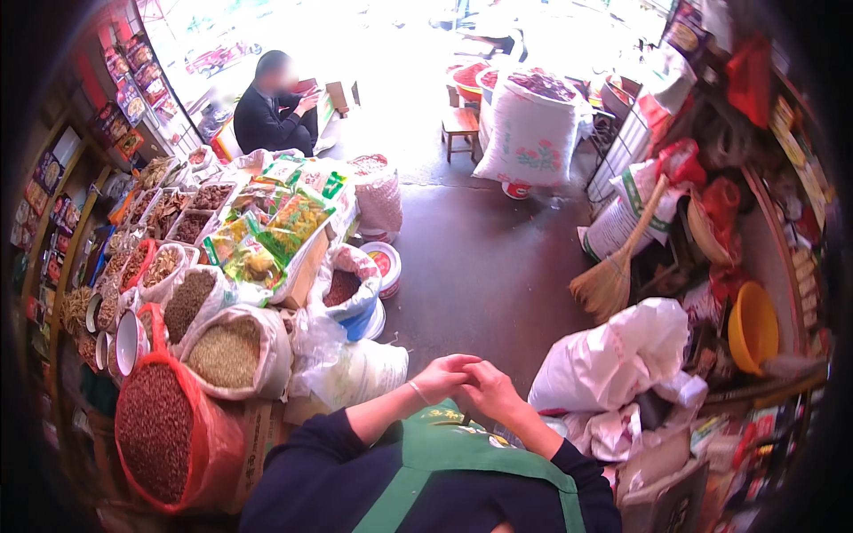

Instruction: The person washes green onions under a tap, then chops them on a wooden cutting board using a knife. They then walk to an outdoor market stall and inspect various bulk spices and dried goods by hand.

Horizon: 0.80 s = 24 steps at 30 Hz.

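Observation:
My left hand [438, 377] and my right hand [485, 388] are clasped in front of my green apron [435, 435], fingers curled and overlapping. Whether anything is held between them is hidden. To their left lie white plastic sacks [364, 373], an open sack of pale grain [227, 355] and a red bag of reddish seeds [155, 426]. To their right is a crumpled white sack [604, 355].
A dark floor [471, 266] runs to the bright doorway, with a crouching person [267, 115] at its left, and a wooden stool [460, 124] and tall sack [529, 142] at its right. Goods [275, 231] line the left; a broom [604, 284] and yellow basin [753, 329] stand right.

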Available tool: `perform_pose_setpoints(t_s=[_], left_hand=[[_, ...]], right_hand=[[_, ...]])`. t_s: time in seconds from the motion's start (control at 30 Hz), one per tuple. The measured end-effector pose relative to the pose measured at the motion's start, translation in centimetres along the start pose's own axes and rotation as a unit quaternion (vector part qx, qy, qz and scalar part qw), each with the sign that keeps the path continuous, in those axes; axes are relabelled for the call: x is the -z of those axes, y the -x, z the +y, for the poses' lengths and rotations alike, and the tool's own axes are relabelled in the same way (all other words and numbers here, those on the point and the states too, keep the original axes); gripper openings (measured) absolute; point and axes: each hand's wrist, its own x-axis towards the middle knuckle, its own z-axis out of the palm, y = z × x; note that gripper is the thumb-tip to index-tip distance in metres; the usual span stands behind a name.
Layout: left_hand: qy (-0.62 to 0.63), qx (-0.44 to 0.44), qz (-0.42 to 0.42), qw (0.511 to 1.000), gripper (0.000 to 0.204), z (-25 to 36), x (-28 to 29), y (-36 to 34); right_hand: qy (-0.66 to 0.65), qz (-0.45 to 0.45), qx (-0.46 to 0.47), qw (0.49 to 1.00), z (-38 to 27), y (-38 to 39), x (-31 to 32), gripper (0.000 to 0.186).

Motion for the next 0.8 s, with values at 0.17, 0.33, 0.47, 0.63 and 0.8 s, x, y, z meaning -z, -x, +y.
perform_pose_setpoints(t_s=[0.17,0.33,0.47,0.63,0.8], left_hand=[[-0.034,0.013,-0.061,0.997,0.051,6.5,-0.6,-9.7],[0.036,0.083,-0.069,0.993,0.047,12.1,-1.5,-17.2],[-0.068,0.094,0.002,0.993,0.044,16.3,-0.3,-24.5],[-0.137,0.043,0.155,0.977,0.033,19.4,5.3,-32.4],[-0.022,0.017,0.250,0.968,0.038,24.9,5.6,-38.4]], right_hand=[[-0.018,0.031,-0.047,0.998,4.4,-7.9,5.5,0.016],[-0.025,0.059,-0.101,0.993,10.5,-12.7,9.7,0.010],[-0.054,0.103,-0.190,0.975,17.4,-16.6,14.2,0.006],[-0.021,0.155,-0.195,0.968,29.2,-22.0,21.7,0.004],[-0.068,0.190,-0.236,0.951,34.7,-30.4,32.0,0.003]])
